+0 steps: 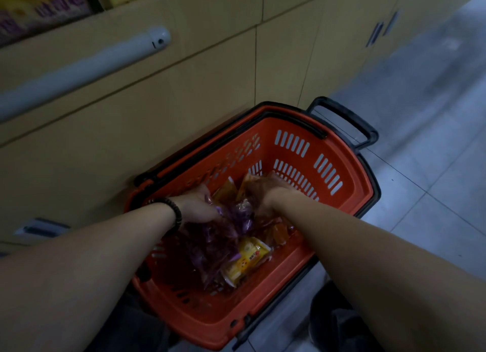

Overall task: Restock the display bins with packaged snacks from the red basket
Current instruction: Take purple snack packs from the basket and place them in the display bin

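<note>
The red basket [344, 194] stands on the floor below me, with black handles folded along its rim. Inside lie several snack packets: purple ones [210, 244], a yellow one [247, 259] and orange ones [278, 234]. My left hand [196, 205], with a dark bead bracelet on the wrist, is down in the basket, its fingers closed on a purple packet [243, 215]. My right hand [265, 190] reaches into the far side and presses on an orange packet [246, 184]; its fingers are hidden among the packets.
A beige cabinet [184, 88] with drawer fronts and a long white rail [79, 70] rises right behind the basket. Boxed goods [39, 9] sit on top at the upper left. Grey floor tiles [434, 141] stretch away to the right.
</note>
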{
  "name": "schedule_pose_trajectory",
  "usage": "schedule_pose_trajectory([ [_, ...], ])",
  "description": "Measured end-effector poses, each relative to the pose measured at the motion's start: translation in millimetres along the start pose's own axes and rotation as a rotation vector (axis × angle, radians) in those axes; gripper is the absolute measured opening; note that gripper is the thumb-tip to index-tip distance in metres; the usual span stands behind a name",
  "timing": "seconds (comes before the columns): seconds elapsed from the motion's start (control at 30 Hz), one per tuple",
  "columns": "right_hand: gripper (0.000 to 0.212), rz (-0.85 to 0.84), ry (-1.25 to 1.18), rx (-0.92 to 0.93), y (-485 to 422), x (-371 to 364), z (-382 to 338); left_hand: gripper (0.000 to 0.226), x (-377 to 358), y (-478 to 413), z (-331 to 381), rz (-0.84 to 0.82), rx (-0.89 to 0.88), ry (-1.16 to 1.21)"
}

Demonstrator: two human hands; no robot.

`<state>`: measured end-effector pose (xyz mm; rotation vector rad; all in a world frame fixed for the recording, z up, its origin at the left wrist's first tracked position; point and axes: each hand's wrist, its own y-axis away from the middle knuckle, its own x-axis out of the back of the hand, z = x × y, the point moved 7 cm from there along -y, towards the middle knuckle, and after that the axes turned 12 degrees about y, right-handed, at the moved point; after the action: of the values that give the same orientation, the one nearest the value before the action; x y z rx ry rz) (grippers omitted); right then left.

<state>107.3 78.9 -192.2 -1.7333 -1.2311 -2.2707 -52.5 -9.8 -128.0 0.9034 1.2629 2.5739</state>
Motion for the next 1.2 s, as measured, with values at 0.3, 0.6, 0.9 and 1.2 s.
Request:
schedule_pose_trajectory([
  [0.3,0.067,0.076,-0.169,-0.001,37,44,22,0.043,32,1,-4,0.013,-0.100,0.293],
  [0.6,0.056,0.397,-0.318,-0.085,144,115,41,0.073,43,53,30,-0.206,-0.170,0.385],
  [0.9,0.064,0.681,-0.346,-0.140,265,174,67,0.080,34,143,95,-0.286,-0.404,0.714],
  [1.2,0.055,0.966,-0.234,-0.109,333,305,106,0.040,131,240,223,0.077,-0.720,0.468],
])
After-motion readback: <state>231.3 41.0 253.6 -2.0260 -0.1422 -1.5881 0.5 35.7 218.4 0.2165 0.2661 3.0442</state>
